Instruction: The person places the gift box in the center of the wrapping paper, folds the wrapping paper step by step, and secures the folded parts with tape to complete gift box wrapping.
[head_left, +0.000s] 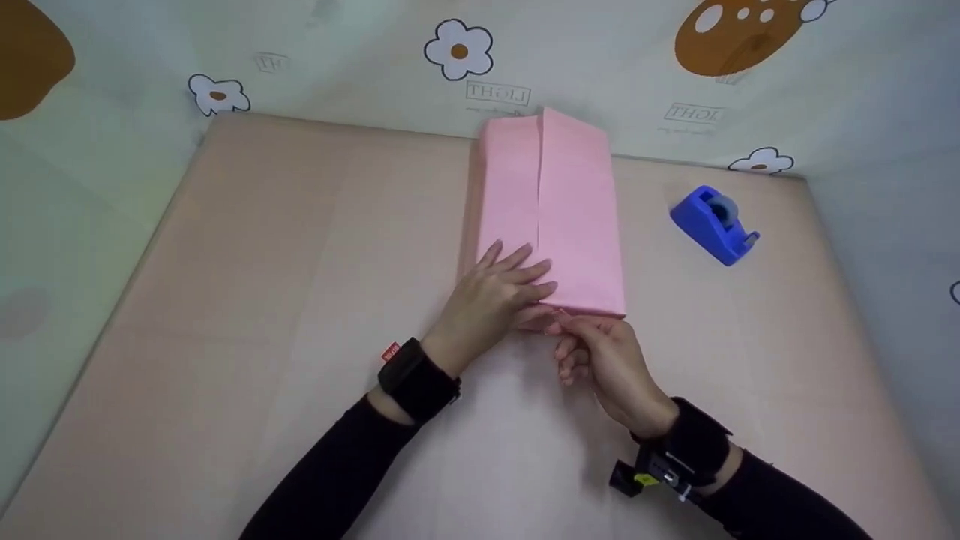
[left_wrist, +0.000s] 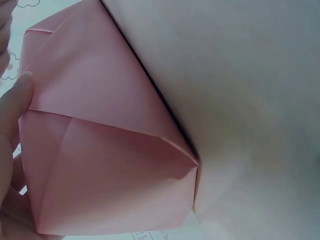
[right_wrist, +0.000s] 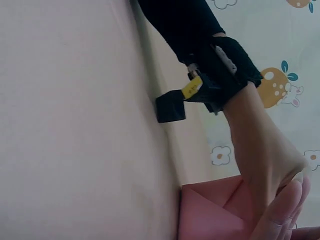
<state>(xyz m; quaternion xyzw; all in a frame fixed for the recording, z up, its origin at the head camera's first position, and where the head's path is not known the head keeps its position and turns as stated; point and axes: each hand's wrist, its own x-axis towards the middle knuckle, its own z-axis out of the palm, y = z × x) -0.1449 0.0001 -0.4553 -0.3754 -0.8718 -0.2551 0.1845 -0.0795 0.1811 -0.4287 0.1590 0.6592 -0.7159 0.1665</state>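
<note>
A pink paper-wrapped box (head_left: 577, 217) lies on the table, a long paper seam running along its top. My left hand (head_left: 491, 300) rests on its near left part, fingers spread over the seam. In the left wrist view, the left thumb (left_wrist: 22, 92) touches the folded end (left_wrist: 115, 170), where triangular paper flaps overlap. Close against the near edge, my right hand (head_left: 611, 360) pinches a small shiny strip that looks like clear tape (head_left: 559, 313) between thumb and index finger, the other fingers curled. The right wrist view shows the right fingers (right_wrist: 282, 212) beside the pink end.
A blue tape dispenser (head_left: 716, 225) with a roll in it stands to the right of the box. The pale pink table (head_left: 262, 262) meets a patterned cloth wall (head_left: 360, 67) at the back, which the box's far end nearly reaches. Both wrists wear black bands.
</note>
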